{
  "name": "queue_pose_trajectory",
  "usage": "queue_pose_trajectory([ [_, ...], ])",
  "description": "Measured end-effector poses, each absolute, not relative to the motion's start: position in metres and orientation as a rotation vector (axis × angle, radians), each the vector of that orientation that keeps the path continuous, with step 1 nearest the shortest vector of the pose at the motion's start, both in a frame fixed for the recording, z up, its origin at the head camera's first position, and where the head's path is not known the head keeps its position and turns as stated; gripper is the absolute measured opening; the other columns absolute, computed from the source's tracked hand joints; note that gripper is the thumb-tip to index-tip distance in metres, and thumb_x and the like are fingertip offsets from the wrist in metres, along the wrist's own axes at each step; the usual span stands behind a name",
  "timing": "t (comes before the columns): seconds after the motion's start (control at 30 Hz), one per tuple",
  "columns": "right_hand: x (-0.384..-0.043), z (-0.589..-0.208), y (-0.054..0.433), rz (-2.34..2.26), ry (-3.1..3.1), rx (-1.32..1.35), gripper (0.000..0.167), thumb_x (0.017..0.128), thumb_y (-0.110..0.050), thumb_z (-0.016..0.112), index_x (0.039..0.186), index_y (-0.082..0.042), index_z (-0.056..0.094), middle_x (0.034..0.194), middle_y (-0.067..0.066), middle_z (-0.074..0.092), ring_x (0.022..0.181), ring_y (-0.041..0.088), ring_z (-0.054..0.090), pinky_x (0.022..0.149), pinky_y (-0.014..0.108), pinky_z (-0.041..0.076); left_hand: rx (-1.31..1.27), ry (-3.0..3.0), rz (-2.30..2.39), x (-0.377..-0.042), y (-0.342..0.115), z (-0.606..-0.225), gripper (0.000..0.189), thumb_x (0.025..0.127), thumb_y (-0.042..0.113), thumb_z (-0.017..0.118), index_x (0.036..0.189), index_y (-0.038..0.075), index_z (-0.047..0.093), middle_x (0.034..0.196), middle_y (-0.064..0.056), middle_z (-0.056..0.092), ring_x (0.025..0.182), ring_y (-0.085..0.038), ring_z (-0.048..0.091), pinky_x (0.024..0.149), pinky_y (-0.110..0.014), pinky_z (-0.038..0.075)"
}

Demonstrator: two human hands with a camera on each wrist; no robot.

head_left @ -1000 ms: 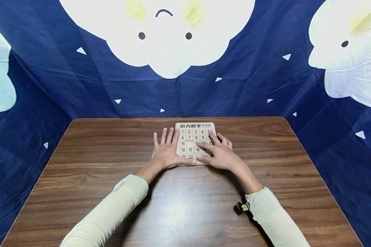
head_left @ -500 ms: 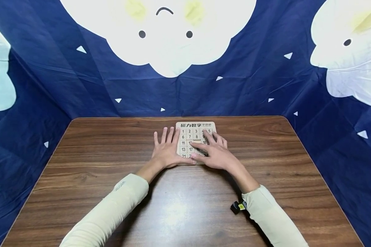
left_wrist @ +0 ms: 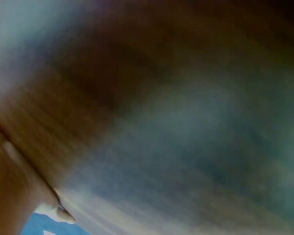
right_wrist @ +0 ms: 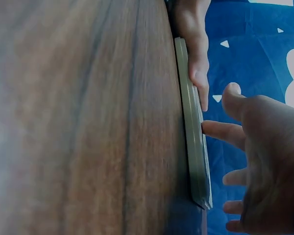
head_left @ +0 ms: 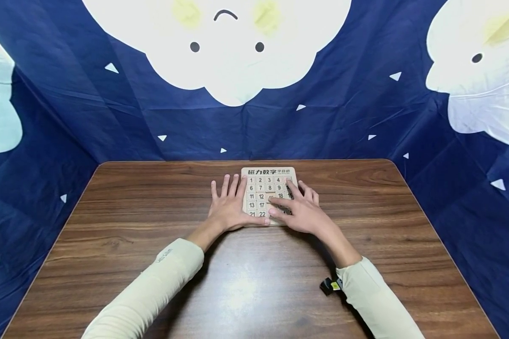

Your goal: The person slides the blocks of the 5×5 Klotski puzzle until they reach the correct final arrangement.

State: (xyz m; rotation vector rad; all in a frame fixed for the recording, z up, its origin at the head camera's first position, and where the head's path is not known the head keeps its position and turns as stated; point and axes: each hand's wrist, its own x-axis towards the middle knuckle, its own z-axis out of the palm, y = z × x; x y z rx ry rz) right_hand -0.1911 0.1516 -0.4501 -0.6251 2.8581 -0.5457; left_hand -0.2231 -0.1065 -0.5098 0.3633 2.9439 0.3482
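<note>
A pale wooden sliding number puzzle (head_left: 262,172) lies flat on the table, numbered tiles in its frame. My left hand (head_left: 226,211) spreads along its left edge, fingers straight, thumb laid across the near edge. Over the puzzle's right side, my right hand (head_left: 306,213) touches a tile (head_left: 271,197) in the third column with its index fingertip; the other fingers are spread. That hand covers several tiles at lower right. In the right wrist view, the puzzle's side edge (right_wrist: 193,132) shows, the index finger (right_wrist: 223,132) meeting its top. The left wrist view is blurred, with part of my left hand (left_wrist: 14,191).
The puzzle sits near the far edge of a brown wood-grain table (head_left: 246,282). Blue cloth (head_left: 246,132) with white clouds hangs behind and at both sides. A small black device (head_left: 328,285) is at the right sleeve cuff.
The 12 tile slid left into the gap beside 11. The right hand moved left, then back right, and its index finger now touches a tile in the space 12 left. The left hand stayed still.
</note>
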Motion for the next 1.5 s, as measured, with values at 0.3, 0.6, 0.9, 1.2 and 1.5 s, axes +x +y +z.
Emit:
queue_pose_trajectory([
  [0.3,-0.193,-0.453,0.147,-0.584,2.863,-0.636,0.051,0.115,-0.059,0.056,0.158,-0.034,0.068,0.189,0.024,0.018,0.172,0.062,0.012,0.134,0.084,0.012,0.361,2.942,0.358,-0.222,-0.105,-0.509,0.166,0.065,0.11,0.067,0.183,0.021,-0.008,0.192,-0.013,-0.002,0.179,-0.039,-0.012,0.14,-0.071,-0.016],
  [0.6,-0.184,-0.453,0.139,-0.571,2.817,-0.723,0.047,0.116,-0.06,0.054,0.153,-0.038,0.072,0.189,0.022,0.02,0.172,0.058,0.015,0.134,0.082,0.015,0.353,2.939,0.362,-0.222,-0.106,-0.51,0.165,0.066,0.105,0.073,0.183,0.021,-0.007,0.192,-0.012,-0.005,0.178,-0.038,-0.014,0.139,-0.069,-0.018],
  [0.9,-0.185,-0.453,0.154,-0.64,2.831,-0.643,0.044,0.117,-0.057,0.052,0.148,-0.037,0.076,0.187,0.024,0.025,0.172,0.061,0.015,0.132,0.085,0.013,0.357,2.951,0.402,-0.218,-0.109,-0.508,0.167,0.064,0.11,0.068,0.183,0.019,-0.005,0.192,-0.014,0.001,0.179,-0.04,-0.01,0.14,-0.071,-0.016],
  [1.2,-0.183,-0.449,0.152,-0.653,2.876,-0.638,0.044,0.118,-0.053,0.054,0.144,-0.029,0.08,0.186,0.023,0.028,0.171,0.058,0.019,0.135,0.081,0.014,0.37,2.94,0.379,-0.221,-0.107,-0.509,0.17,0.061,0.112,0.067,0.183,0.02,-0.008,0.192,-0.014,-0.003,0.178,-0.038,-0.014,0.139,-0.07,-0.018],
  [1.5,-0.184,-0.448,0.114,-0.623,2.787,-0.768,0.049,0.118,-0.058,0.047,0.156,-0.037,0.07,0.19,0.021,0.018,0.172,0.058,0.016,0.137,0.08,0.013,0.389,2.948,0.328,-0.221,-0.109,-0.508,0.154,0.076,0.1,0.071,0.183,0.018,-0.004,0.192,-0.016,-0.001,0.178,-0.041,-0.01,0.138,-0.072,-0.017],
])
